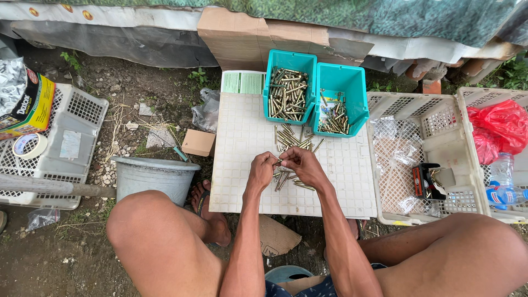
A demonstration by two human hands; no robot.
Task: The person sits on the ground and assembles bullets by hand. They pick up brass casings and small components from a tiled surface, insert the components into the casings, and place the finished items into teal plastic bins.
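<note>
At the centre of the frame, the left hand [262, 168] and the right hand [301, 163] met over a white gridded square worktop [242, 137]. The fingertips of both were pinched together on a small brass-coloured metal bolt [280, 161] held between them, just above the worktop. Below and beside the hands lay a loose scatter of similar brass bolts [291, 137], some touching one another, stretching up toward the top edge of the worktop. There, two teal plastic bins stood side by side: the left teal bin [290, 91] heaped with brass bolts, the right teal bin [341, 99] holding fewer bolts and a small packet. At the right of the frame sat a white slotted plastic crate [423, 159] with clear bags inside. At lower left, a grey plastic bucket [151, 176] stood on the dirt beside the person's knee.
</note>
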